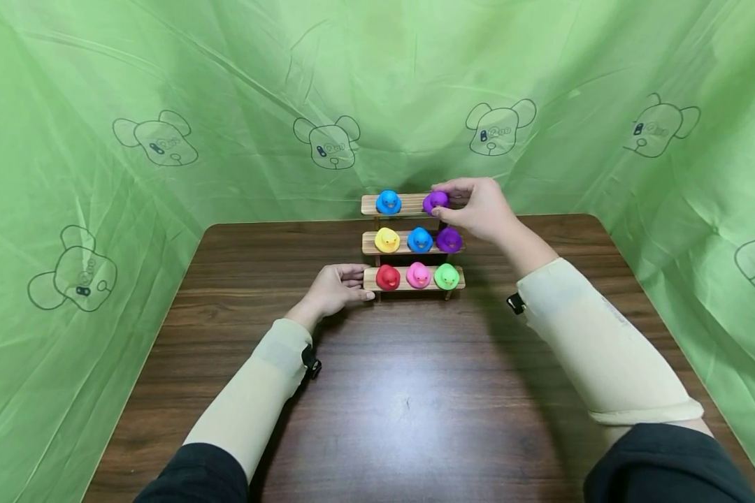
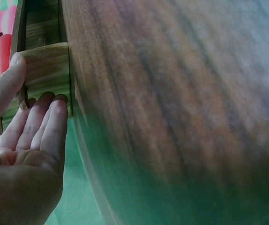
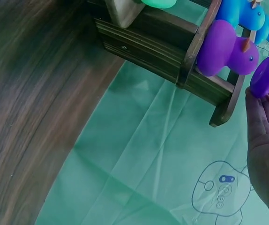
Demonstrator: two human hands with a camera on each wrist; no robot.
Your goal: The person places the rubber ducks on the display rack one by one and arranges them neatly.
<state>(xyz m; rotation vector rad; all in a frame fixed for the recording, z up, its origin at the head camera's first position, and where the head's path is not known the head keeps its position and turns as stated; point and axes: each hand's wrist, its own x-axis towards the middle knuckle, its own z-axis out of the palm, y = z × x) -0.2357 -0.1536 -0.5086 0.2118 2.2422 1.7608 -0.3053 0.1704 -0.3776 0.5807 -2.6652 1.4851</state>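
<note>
Hands were both at the small wooden stepped shelf (image 1: 409,241) that stood on the far part of the dark wooden table (image 1: 403,391). My right hand (image 1: 478,208) was at the top, far step, and its fingers (image 1: 456,187) were curled around a purple duck (image 1: 435,201), holding it on the right part of that step. In the right wrist view I saw the same purple duck (image 3: 265,77) pinched at my fingertips, just beside the end of the shelf (image 3: 190,61). My left hand (image 1: 333,286) rested on the table at the left end of the lowest, near step. In the left wrist view the thumb (image 2: 5,79) lay on the top of the wooden end (image 2: 48,70) and the fingers (image 2: 45,122) touched it from below, so the hand gripped the shelf lightly.

On the top step a blue duck (image 1: 388,202) sat to the left of the purple one, apart from it. On the middle step three ducks stood in a row: a yellow duck (image 1: 386,239), a second blue duck (image 1: 419,239) and a second purple duck (image 1: 449,239). On the near step were a red duck (image 1: 388,276), a pink duck (image 1: 418,274) and a green duck (image 1: 447,276). Green cloth with drawn animal faces (image 1: 163,140) hung behind the table and at both sides. Both my forearms wore pale sleeves (image 1: 598,342).
</note>
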